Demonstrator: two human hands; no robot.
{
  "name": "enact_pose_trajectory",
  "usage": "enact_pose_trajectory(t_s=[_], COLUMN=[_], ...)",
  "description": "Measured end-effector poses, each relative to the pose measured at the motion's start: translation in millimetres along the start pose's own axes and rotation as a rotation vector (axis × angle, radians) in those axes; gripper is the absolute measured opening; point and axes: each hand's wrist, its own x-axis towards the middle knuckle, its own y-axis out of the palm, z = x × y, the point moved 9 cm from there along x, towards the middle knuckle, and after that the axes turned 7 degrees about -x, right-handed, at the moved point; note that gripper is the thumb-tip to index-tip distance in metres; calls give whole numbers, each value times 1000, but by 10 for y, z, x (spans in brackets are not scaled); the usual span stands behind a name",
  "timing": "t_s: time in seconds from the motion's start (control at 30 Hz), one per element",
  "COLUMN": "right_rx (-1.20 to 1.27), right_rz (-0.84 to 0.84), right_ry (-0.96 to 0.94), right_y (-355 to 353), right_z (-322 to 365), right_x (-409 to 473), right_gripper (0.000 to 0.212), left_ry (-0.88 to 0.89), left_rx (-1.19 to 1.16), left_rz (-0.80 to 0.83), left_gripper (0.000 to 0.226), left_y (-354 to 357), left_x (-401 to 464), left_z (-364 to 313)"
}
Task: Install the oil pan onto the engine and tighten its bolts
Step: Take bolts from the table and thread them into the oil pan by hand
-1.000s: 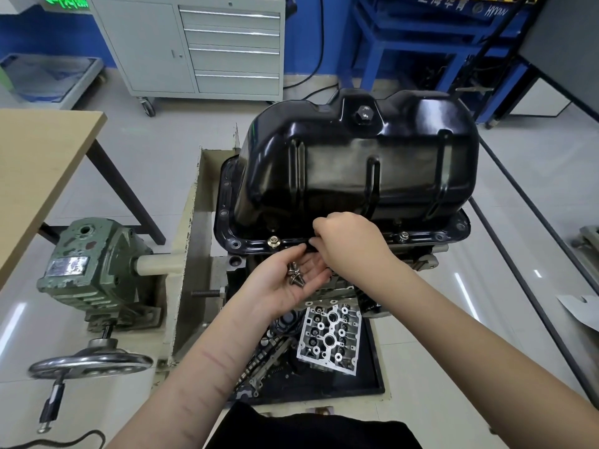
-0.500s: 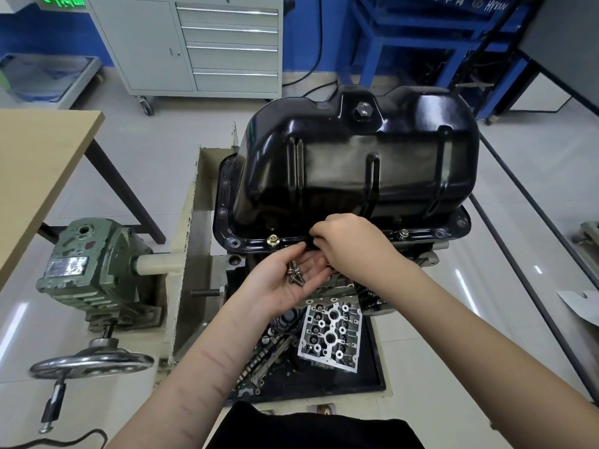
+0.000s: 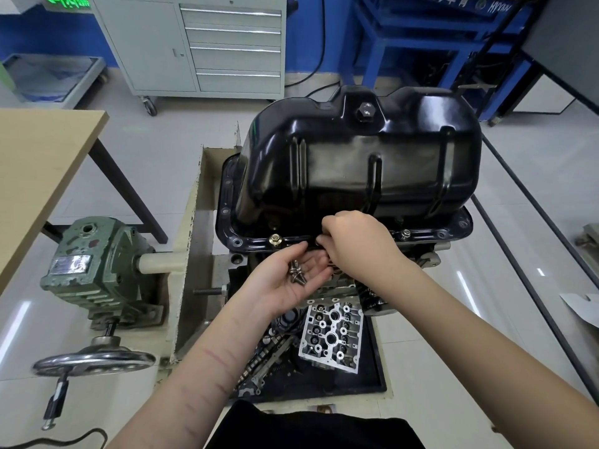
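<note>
A glossy black oil pan (image 3: 363,157) sits upside up on the engine block, its flange (image 3: 227,209) facing me. A gold bolt (image 3: 275,238) and a silver bolt (image 3: 404,234) stand in the near flange. My left hand (image 3: 285,280) is cupped palm up just below the flange, holding a few loose bolts (image 3: 296,274). My right hand (image 3: 356,241) is at the flange's near edge, its curled fingers pinching something at a hole; the fingertips hide it, and I cannot tell whether it is a bolt.
A green gearbox (image 3: 94,267) with a handwheel (image 3: 94,361) stands left of the cream engine stand (image 3: 191,254). A black tray (image 3: 372,377) below holds a cylinder head (image 3: 330,338) and a camshaft. A wooden table (image 3: 39,176) is at left, a grey drawer cabinet (image 3: 201,43) behind.
Almost nothing moved. My right hand stays at the flange with small finger movements, and my left hand stays cupped under it with the bolts.
</note>
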Motion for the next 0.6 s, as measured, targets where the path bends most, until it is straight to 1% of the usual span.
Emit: enact_pose_trajectory(t_s=[0.07, 0.13, 0.2, 0.27, 0.33, 0.5, 0.6], right_rx=[59, 164, 304, 431, 504, 591, 663], right_rz=[-10, -50, -142, -223, -247, -272, -327], right_ry=[14, 57, 121, 180, 228, 271, 323], right_y=[-7, -56, -140, -187, -160, -76, -90], right_z=[-34, -139, -307, -473, -589, -709, -885], right_x=[-20, -71, -151, -235, -292, -392, -509], right_gripper=[24, 23, 21, 16, 12, 9, 8], left_ry=[11, 14, 17, 72, 140, 179, 177], left_rx=[18, 90, 212, 367, 477, 512, 504], left_rz=[-8, -19, -23, -19, -6, -6, -13], left_gripper=[32, 33, 33, 33, 32, 33, 33], left_y=[-16, -40, -66, -79, -60, 1, -7], left_x=[0, -8, -34, -59, -88, -88, -76], left_z=[-8, -4, 3, -38, -89, -113, -94])
